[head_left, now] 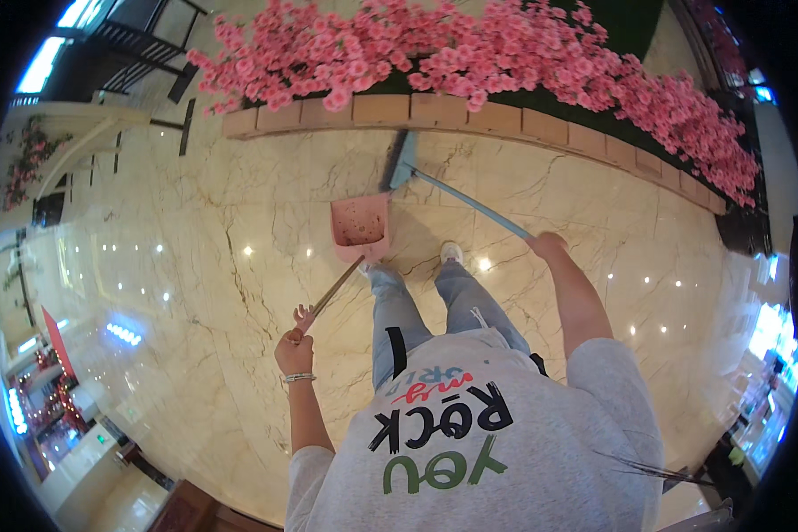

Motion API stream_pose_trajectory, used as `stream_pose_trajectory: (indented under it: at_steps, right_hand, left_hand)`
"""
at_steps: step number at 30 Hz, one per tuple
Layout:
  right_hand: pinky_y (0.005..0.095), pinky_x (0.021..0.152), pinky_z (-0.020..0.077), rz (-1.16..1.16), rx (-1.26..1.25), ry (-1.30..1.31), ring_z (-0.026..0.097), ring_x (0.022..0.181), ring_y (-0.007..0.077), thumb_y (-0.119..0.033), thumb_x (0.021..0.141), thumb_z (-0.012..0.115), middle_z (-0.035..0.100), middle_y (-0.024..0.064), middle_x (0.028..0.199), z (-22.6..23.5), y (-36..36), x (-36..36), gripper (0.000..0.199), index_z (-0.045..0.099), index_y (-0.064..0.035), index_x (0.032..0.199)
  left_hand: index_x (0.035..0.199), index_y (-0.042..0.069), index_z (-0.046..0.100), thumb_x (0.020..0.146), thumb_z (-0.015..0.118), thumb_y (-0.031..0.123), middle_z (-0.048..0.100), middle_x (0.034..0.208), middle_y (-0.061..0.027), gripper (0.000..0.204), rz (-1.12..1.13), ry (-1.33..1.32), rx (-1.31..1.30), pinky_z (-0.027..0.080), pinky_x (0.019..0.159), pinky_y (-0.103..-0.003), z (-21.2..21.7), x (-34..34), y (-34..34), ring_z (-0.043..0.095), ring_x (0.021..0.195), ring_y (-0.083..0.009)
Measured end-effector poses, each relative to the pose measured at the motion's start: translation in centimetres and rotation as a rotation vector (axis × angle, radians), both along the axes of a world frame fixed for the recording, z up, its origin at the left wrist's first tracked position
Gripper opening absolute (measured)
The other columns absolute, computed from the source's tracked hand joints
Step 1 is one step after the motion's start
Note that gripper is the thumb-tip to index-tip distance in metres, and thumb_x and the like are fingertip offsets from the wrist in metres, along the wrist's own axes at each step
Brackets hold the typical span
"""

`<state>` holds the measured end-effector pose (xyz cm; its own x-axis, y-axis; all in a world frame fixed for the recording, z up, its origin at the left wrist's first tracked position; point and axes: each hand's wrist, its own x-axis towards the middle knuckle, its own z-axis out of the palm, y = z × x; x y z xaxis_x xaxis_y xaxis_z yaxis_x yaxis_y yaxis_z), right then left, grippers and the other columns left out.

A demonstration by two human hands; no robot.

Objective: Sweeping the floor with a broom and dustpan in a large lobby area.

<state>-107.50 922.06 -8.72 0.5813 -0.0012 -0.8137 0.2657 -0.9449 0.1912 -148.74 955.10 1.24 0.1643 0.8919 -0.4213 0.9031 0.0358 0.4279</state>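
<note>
My left hand (294, 348) is closed around the handle of a pink dustpan (361, 252). The pan rests on the floor in front of my feet, its open mouth facing away from me, with dark specks of dirt inside. In my right hand (548, 243) is the blue handle of a broom (470, 202), gripped near its upper part. The broom's blue head with dark bristles (395, 160) touches the floor just beyond the dustpan, beside a low brick border.
A low border of tan bricks (381, 110) curves across the far side, with pink blossoms (505, 55) hanging over it. Shiny marble-look floor (213, 310) spreads around me, reflecting lights. Dark railings (142, 53) stand far left; a light counter (80, 465) is at the lower left.
</note>
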Motion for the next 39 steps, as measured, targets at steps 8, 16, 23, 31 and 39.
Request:
stream_pose_trajectory:
  at_steps: [8, 16, 23, 31, 39]
  right_hand:
    - [0.0344, 0.055, 0.0435, -0.385, 0.034, 0.041, 0.055, 0.051, 0.0212, -0.052, 0.076, 0.039, 0.055, 0.0113, 0.057, 2.0, -17.8, -7.3, 0.056, 0.055, -0.0002, 0.062]
    - [0.0297, 0.039, 0.0399, -0.816, 0.206, -0.027, 0.049, 0.042, 0.0177, -0.04, 0.075, 0.052, 0.051, 0.0114, 0.052, 4.3, -23.2, -11.1, 0.046, 0.05, 0.0033, 0.06]
    - [0.0319, 0.042, 0.0418, -0.874, 0.212, -0.102, 0.052, 0.046, 0.0189, -0.036, 0.073, 0.056, 0.054, 0.0136, 0.056, 10.0, -24.5, -8.1, 0.041, 0.052, 0.0039, 0.064]
    - [0.034, 0.057, 0.0462, -0.133, -0.196, -0.404, 0.059, 0.074, 0.0201, -0.025, 0.074, 0.053, 0.06, 0.0105, 0.079, 9.2, -16.5, -4.3, 0.022, 0.058, -0.0057, 0.082]
    - [0.0337, 0.055, 0.047, -0.134, -0.209, -0.385, 0.06, 0.073, 0.0209, -0.016, 0.076, 0.048, 0.06, 0.0082, 0.081, 7.2, -8.5, -5.2, 0.017, 0.052, -0.0069, 0.09]
  left_hand:
    - [0.063, 0.003, 0.055, 0.054, 0.055, 0.016, 0.053, 0.054, -0.0095, 0.016, -0.157, 0.017, -0.075, 0.041, 0.051, -0.03, -0.3, 6.9, -2.3, 0.052, 0.051, -0.0201]
    - [0.065, 0.007, 0.057, 0.057, 0.055, 0.02, 0.056, 0.059, -0.0109, 0.016, -0.629, 0.126, 0.027, 0.043, 0.054, -0.033, 1.3, 13.7, -5.1, 0.055, 0.056, -0.0246]
    - [0.068, 0.009, 0.057, 0.058, 0.054, 0.025, 0.057, 0.064, -0.0129, 0.019, -0.892, 0.251, 0.027, 0.044, 0.056, -0.037, -0.4, 16.1, -5.7, 0.056, 0.062, -0.0292]
    - [0.065, 0.008, 0.056, 0.061, 0.052, 0.025, 0.057, 0.064, -0.0145, 0.018, -0.972, 0.25, -0.01, 0.044, 0.056, -0.038, -1.6, 17.1, -6.4, 0.056, 0.062, -0.0302]
    - [0.059, 0.006, 0.053, 0.065, 0.049, 0.026, 0.056, 0.062, -0.0155, 0.021, -1.002, 0.301, -0.008, 0.043, 0.055, -0.04, -2.7, 14.8, -5.4, 0.055, 0.061, -0.031]
